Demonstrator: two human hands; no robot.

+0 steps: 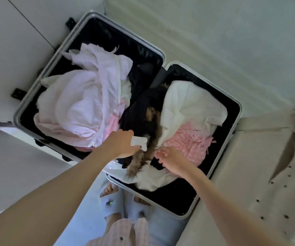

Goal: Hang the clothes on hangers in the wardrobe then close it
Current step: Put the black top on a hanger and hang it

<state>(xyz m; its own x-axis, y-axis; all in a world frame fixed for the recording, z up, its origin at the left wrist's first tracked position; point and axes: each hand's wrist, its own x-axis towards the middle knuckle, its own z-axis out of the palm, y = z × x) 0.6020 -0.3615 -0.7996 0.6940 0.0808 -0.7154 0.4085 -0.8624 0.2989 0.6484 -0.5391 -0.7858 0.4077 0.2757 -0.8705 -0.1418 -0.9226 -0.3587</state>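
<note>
An open suitcase [239,107] lies on the floor, both halves full of clothes. The left half holds pale pink and white garments [82,103]. A black garment with a brown fur trim [143,114] lies across the middle hinge. My left hand [123,144] pinches a white label [139,142] at that garment's fur edge. My right hand [169,160] rests with curled fingers on the clothes beside the fur trim, next to a pink checked garment [192,144]; whether it holds fabric is unclear. A white garment [192,103] fills the right half.
A beige spotted garment [285,166] lies on a light surface at the right. My bare feet and pale blue trousers [118,197] stand just in front of the suitcase. Pale floor surrounds the case; a white panel [4,50] is at the left.
</note>
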